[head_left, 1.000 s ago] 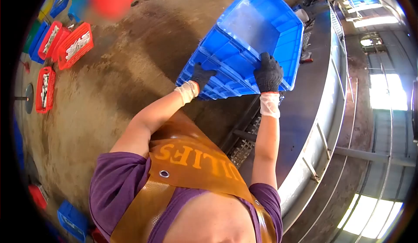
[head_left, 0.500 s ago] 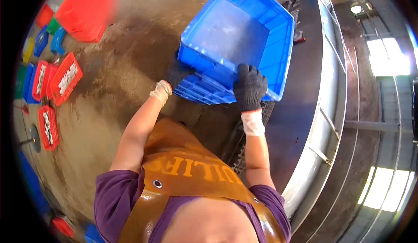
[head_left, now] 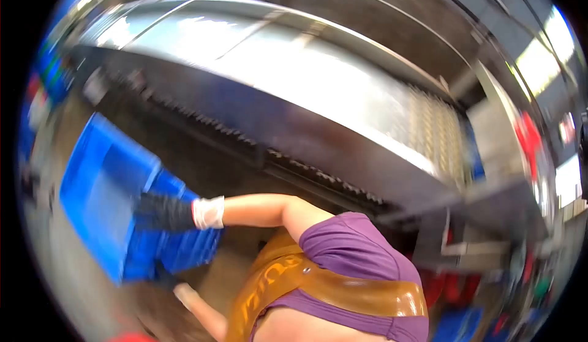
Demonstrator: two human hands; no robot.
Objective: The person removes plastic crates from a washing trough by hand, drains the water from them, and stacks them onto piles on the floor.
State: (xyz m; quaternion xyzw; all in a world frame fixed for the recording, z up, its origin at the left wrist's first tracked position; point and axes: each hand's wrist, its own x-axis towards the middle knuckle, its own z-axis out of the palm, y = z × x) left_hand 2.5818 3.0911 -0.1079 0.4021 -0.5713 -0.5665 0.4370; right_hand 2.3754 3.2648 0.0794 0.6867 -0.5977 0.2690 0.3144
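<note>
A blue plastic crate [head_left: 101, 189] is at the left of the head view, its open top facing me and blurred by motion. Ridged blue rims stick out below its near side, like more crates nested under it. My right hand [head_left: 164, 212], in a dark knit glove with a white cuff, grips the crate's near rim. Lower down, my left hand [head_left: 164, 276], also dark-gloved, holds the crate's lower corner. Its fingers are mostly hidden behind the crate.
A long metal conveyor trough [head_left: 263, 91] with a chain [head_left: 214, 124] along its lower side runs diagonally beyond my right arm. A grey metal box [head_left: 499, 131] stands at its right end. Blue crates [head_left: 459, 323] lie at the bottom right, and a red object [head_left: 131, 338] shows at the bottom edge.
My view has swung to the right, so the crate and both hands now appear at the left, and the trough crosses the top. Both hands remain on the crate.
</note>
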